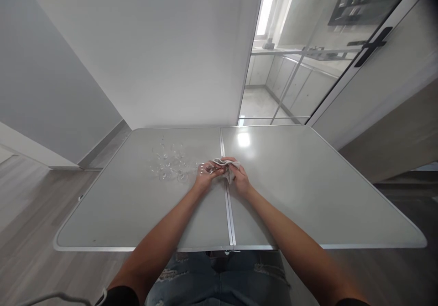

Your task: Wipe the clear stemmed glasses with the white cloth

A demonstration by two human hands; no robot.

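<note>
Above the middle of the table, my left hand (205, 177) is closed around a clear stemmed glass (202, 168) that lies tilted sideways. My right hand (241, 178) grips a pale cloth (228, 163) at the glass's right end. The cloth wraps over that end, so the part beneath it is hidden. Both hands meet close together near the table's centre seam. To the left of my left hand stand several clear stemmed glasses (177, 162) in a cluster, their outlines faint against the tabletop.
The pale folding table (290, 196) has a metal seam (230, 219) down its middle and a raised metal edge. A white wall (178, 69) rises behind it. At the right is a glass-paned door with a black handle (372, 47).
</note>
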